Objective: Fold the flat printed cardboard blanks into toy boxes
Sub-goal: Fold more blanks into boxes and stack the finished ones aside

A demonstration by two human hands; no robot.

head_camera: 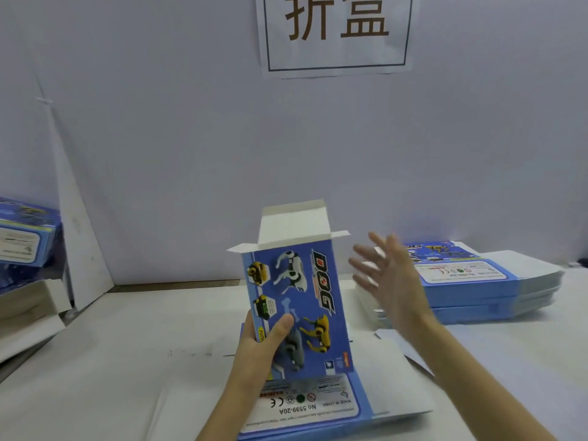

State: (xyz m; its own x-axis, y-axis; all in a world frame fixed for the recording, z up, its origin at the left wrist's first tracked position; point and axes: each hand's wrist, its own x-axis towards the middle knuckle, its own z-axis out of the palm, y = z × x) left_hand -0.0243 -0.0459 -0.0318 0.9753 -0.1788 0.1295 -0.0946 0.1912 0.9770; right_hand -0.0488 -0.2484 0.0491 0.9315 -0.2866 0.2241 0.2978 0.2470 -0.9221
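Blank stack (483,281) right of held box (299,300) (finished boxes (27,237) left)

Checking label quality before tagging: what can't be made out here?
Head view:
Bottom end of the box: hidden behind its front panel and the left hand.
Fingertips of the right hand: motion-blurred.
The folded boxes at left: cut off by the frame edge.
The stack of blanks: near end hidden by the right hand.
Fine print on the flat blank: too small.

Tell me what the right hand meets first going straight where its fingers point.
Probably the open top flaps of the box the left hand holds; the right hand points up-left at them. Depth is unclear, so it may pass behind, toward the wall.
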